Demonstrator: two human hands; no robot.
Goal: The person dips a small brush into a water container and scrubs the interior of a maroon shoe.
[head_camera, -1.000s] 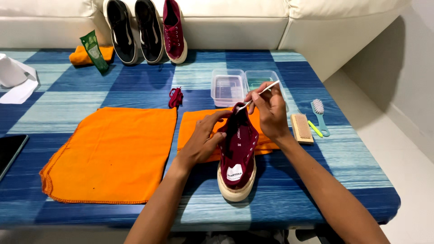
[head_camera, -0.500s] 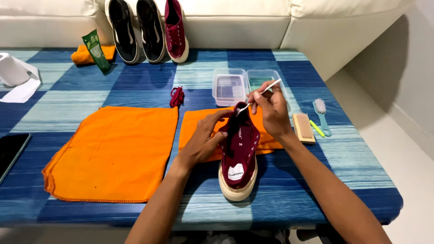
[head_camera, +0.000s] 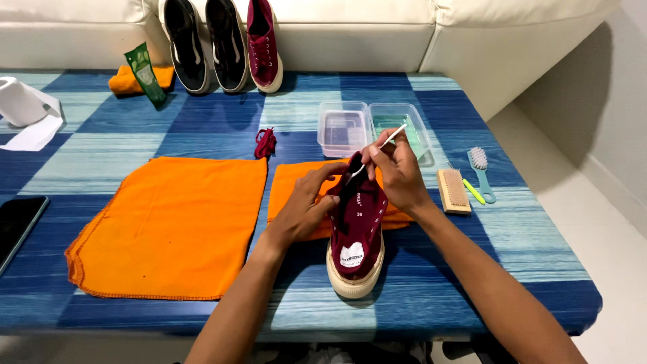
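Observation:
A maroon canvas shoe (head_camera: 356, 232) with a cream sole lies heel toward me, half on a small orange cloth (head_camera: 294, 187). My left hand (head_camera: 304, 205) grips the shoe's left side near the opening. My right hand (head_camera: 396, 172) pinches a thin white stick (head_camera: 389, 139) like a small brush, its lower end poking into the shoe's tongue area.
A large orange cloth (head_camera: 174, 222) lies to the left. Behind the shoe stand two clear tubs (head_camera: 345, 127), with a maroon lace bundle (head_camera: 265, 142) beside them. Brushes (head_camera: 453, 190) lie right. Three shoes (head_camera: 226, 42), a green tube (head_camera: 147, 71), paper roll (head_camera: 21, 101) and phone (head_camera: 15, 226) are farther off.
Both hands keep their hold on the shoe and stick. The stick's tip has shifted slightly at the shoe's opening; otherwise nothing has moved.

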